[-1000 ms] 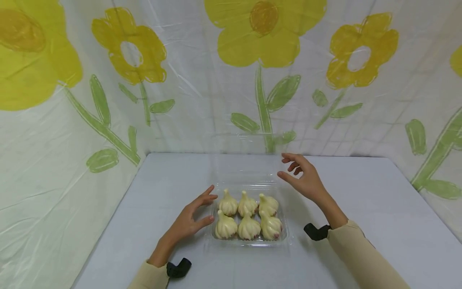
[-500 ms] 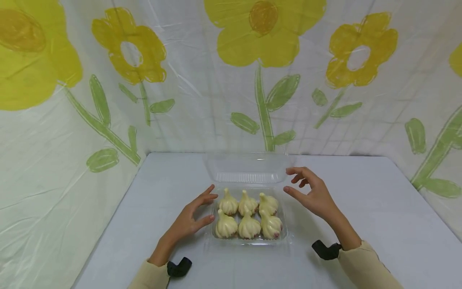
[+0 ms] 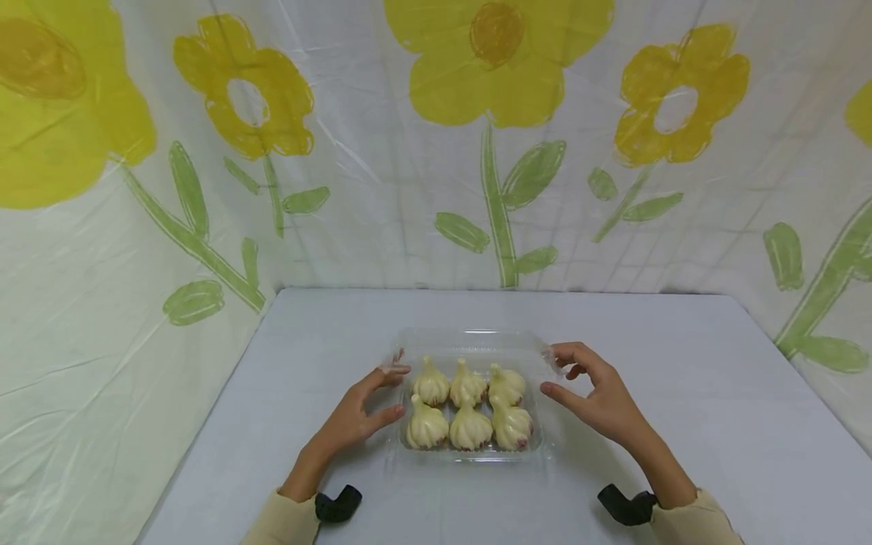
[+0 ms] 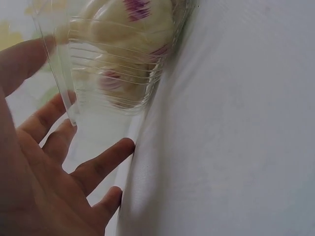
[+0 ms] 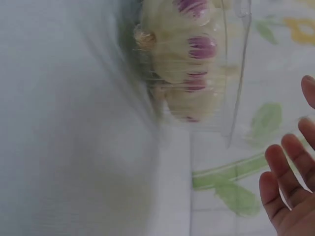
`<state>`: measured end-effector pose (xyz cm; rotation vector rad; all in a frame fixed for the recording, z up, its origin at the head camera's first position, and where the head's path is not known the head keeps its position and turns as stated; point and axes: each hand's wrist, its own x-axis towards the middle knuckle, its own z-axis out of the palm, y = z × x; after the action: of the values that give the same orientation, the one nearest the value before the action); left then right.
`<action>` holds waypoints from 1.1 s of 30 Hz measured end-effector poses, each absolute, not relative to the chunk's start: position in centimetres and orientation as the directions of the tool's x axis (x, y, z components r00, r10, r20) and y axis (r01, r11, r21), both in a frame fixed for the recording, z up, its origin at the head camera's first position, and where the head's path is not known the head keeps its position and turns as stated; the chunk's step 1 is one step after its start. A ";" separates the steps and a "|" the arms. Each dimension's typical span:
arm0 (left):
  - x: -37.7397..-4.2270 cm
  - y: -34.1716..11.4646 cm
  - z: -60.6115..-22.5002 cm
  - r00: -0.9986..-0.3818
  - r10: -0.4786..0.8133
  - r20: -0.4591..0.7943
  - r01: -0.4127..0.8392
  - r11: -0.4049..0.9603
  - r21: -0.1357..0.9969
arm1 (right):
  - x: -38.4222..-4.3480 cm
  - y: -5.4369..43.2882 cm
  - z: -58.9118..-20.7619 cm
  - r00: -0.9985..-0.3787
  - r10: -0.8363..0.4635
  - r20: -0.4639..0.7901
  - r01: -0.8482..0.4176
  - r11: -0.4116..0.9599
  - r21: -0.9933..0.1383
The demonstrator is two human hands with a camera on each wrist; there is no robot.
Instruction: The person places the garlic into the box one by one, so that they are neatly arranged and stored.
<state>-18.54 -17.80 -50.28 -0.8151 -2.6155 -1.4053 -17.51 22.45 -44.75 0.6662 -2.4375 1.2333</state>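
Observation:
A clear plastic clamshell box [image 3: 477, 458] stands on the table with several garlic bulbs [image 3: 470, 430] in two rows, stems toward the back. Its hinged lid [image 3: 477, 341] is tilted partway over the back of the box. My left hand [image 3: 361, 409] lies along the left side, thumb and fingertips at the rim; in the left wrist view its fingers [image 4: 101, 167] are spread beside the clear wall. At the lid's right corner, my right hand [image 3: 599, 393] has its fingertips overlapping the plastic. The right wrist view shows its fingers [image 5: 280, 164] relaxed, apart from the base.
A white-covered table [image 3: 681, 363] surrounds the box. Behind and to the sides hangs a pale curtain [image 3: 368, 189] printed with yellow flowers. Black wrist-worn pieces [image 3: 338, 504] sit below each cuff.
The lid has swung down and forward from upright toward the box. My right hand has come lower and nearer, following the lid's right side. The left hand has stayed in place.

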 end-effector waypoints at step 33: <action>-18.5 -18.0 -49.4 -0.842 0.479 0.250 0.420 0.289 0.860 | -15.1 22.9 -46.8 -0.884 -0.397 0.245 -0.453 0.600 -0.660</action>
<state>-18.50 -18.00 -49.43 -0.8960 -2.5665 -1.6832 -15.06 22.89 -46.84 0.7300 -2.7439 1.1637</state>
